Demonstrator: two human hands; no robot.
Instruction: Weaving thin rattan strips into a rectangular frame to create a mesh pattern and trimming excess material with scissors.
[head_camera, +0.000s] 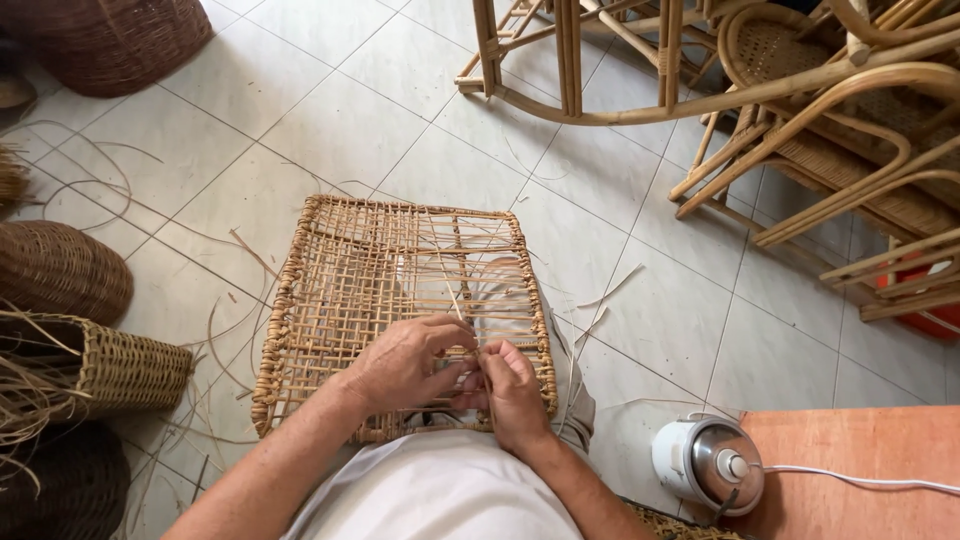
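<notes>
Both hands (405, 365) (512, 392) weaving rattan panel (350, 280), pale tiled floor (330, 110) (strands scattered)

Square woven rattan panel (400, 290) across the lap

Pale tan open lattice with a thick braided rim, tilted away toward twelve o'clock over the tiled floor; a thin loose cane strand (447, 280) rises from its near edge at six o'clock, several cells there unwoven.

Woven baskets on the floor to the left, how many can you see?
4: top-left corner basket, round brown basket, lighter box-shaped basket, dark basket at bottom-left. Others may sit outside the frame.
</notes>
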